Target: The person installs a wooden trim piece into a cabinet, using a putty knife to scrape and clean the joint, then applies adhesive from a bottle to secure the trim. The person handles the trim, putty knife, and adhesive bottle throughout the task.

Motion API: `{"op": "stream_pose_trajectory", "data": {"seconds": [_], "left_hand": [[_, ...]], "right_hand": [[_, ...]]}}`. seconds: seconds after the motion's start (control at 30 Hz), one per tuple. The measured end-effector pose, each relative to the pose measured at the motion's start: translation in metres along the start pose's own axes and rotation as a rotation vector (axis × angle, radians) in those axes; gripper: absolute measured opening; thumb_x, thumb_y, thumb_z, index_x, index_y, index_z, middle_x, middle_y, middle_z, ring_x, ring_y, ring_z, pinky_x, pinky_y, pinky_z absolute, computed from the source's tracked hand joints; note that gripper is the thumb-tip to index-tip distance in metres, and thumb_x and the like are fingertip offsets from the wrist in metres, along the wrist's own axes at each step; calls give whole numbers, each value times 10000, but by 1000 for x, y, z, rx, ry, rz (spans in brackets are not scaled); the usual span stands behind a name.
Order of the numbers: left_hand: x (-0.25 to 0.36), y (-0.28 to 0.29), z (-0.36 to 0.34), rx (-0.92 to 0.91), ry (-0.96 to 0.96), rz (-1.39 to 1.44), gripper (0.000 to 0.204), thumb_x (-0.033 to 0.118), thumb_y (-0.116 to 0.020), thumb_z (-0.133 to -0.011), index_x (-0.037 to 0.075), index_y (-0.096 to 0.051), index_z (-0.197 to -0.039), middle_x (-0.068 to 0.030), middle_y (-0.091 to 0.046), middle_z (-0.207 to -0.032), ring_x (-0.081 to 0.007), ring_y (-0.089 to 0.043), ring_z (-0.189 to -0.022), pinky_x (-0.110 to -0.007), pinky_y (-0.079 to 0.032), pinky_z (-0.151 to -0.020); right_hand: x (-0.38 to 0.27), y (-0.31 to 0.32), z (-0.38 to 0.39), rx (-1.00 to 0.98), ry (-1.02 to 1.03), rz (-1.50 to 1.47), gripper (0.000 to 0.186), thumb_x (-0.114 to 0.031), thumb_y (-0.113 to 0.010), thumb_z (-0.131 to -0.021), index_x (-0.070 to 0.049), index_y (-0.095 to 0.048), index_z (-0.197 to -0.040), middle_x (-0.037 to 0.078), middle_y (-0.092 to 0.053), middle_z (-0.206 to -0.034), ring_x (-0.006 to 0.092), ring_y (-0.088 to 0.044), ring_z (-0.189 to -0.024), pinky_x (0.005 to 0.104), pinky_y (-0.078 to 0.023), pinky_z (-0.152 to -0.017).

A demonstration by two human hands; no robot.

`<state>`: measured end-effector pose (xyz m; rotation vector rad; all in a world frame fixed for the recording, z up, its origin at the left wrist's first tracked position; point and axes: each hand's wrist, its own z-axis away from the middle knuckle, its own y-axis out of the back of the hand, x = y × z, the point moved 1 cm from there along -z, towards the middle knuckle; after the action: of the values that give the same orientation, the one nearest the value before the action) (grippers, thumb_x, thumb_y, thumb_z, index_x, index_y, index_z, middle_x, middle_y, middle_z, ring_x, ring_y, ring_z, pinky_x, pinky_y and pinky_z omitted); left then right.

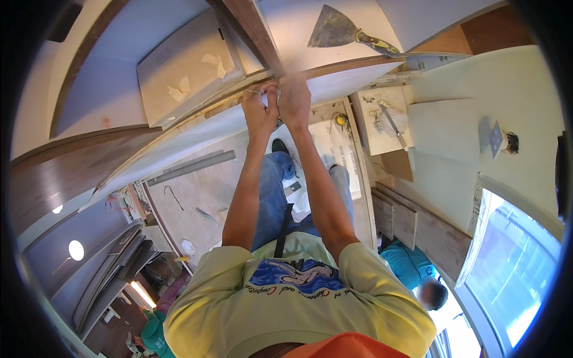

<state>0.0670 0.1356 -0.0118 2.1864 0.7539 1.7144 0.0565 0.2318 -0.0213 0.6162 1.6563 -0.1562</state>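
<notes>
Both my hands are raised to the front wooden edge of a white cabinet (358, 74), side by side and close together. My left hand (260, 110) is closed, with its fingers curled and pinched against the edge strip; what they hold is too small to name. My right hand (294, 104) is closed in a fist just right of it, beside a brown upright divider (248, 27). A pale smear of motion lies above its knuckles, so I cannot make out what it holds. A putty knife (352, 36) with a wide, stained blade lies in the compartment to the right.
A boxy beige panel (188, 65) with torn patches sits in the left compartment. Below are a hammer (394, 124) on a board, a tape measure (341, 119) and long grey strips (194, 167). People in teal shirts (409, 265) are behind me, near a window (513, 262).
</notes>
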Motion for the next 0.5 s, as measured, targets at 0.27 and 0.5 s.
{"op": "stream_pose_trajectory", "data": {"seconds": [0.27,0.5], "left_hand": [[11,-15,-15,-58,470,309,279,241,-624,-981,5,-771,-982,-149,-751,-887,-273,-690,-860,-368,-515,-805],[26,-10,-7,19,413,-34,286,229,-581,-954,32,-786,-988,-219,-752,-942,-334,-733,-888,-420,-548,-797]], "right_hand": [[-13,17,-7,-135,-141,-38,164,-134,-569,-998,11,-580,-1073,220,-662,-898,413,-641,-859,470,-501,-777],[-18,24,12,-140,-187,19,355,-193,-505,-1035,7,-592,-1316,252,-650,-1202,384,-623,-1123,455,-471,-986]]}}
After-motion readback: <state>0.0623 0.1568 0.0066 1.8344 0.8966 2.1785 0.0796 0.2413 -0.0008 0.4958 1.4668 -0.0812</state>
